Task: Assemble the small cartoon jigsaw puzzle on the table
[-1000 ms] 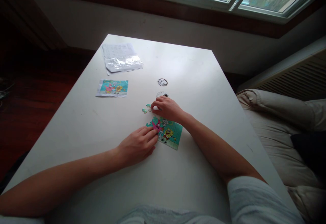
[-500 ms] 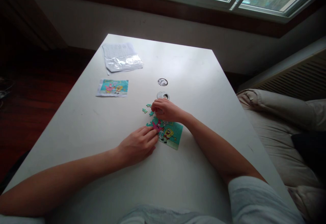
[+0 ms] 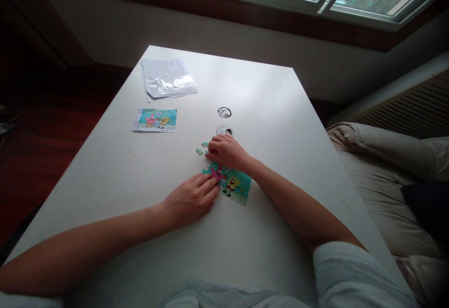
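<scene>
A partly assembled jigsaw puzzle (image 3: 236, 187) with a yellow and a pink cartoon figure on a teal background lies on the white table. My left hand (image 3: 192, 199) rests flat, fingers stretched out and fingertips on the puzzle's left part. Just beyond the puzzle's upper edge, my right hand (image 3: 226, 151) has its fingers curled and thumb and forefinger closed on a small teal jigsaw piece, mostly hidden by the fingertips. Two loose jigsaw pieces (image 3: 199, 152) lie left of those fingers.
A picture sheet (image 3: 157, 120) with the same cartoon figures lies to the left. Papers with a clear plastic sleeve (image 3: 170, 83) are at the far left corner of the table (image 3: 266, 111). Two round holes (image 3: 224, 112) sit in the tabletop beyond my right hand. A cushioned seat (image 3: 379, 196) stands at right.
My right hand has shifted slightly left and its fingertips have come down over a loose teal piece. My left hand stays in place on the puzzle.
</scene>
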The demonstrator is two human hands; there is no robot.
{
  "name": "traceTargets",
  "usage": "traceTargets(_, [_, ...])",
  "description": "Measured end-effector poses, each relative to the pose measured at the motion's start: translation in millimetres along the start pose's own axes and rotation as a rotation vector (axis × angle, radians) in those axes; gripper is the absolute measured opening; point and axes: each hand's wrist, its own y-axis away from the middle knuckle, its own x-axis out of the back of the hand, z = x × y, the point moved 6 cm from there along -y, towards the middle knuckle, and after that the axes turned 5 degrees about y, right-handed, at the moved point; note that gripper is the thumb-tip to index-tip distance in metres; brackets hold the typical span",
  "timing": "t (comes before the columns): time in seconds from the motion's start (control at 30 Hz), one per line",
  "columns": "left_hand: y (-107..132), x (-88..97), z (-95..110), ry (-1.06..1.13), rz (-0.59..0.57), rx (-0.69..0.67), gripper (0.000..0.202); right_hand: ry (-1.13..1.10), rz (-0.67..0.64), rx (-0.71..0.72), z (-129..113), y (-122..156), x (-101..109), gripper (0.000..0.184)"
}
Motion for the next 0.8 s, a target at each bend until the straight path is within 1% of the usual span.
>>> traceTargets(0.07, [0.6, -1.9, 0.5, 0.0, -0.001, -0.005, 0.033, -0.018, -0.003, 0.008, 0.1, 0.4, 1.1, 0.022])
traceTargets(0.17, [1.4, -3.0, 0.3, 0.005, -0.009, -0.007, 0.034, -0.089, -0.021, 0.032, 2.1, 1.3, 4.5, 0.009])
traceTargets(0.2, [1.5, -2.8, 0.2, 0.007, -0.009, -0.007, 0.034, -0.109, -0.028, 0.04, 2.7, 1.5, 5.4, 0.008])
traceTargets(0.3, [1.8, -1.6, -0.1, 0.017, -0.005, -0.004, 0.034, -0.136, -0.051, 0.068, 1.8, 1.2, 6.0, 0.017])
traceTargets(0.47, [2.2, -1.2, -0.1, 0.036, 0.002, -0.003, 0.034, -0.131, -0.051, 0.079, -1.3, 0.2, 3.4, 0.011])
traceTargets(0.57, [1.9, -0.9, 0.1, 0.028, 0.007, -0.002, 0.033, -0.142, -0.048, 0.077, -0.4, 0.7, 2.8, 0.01])
traceTargets(0.8, [1.6, -1.1, -0.1, 0.004, -0.005, -0.006, 0.034, -0.184, -0.078, 0.147, -0.2, 1.4, 0.9, 0.013])
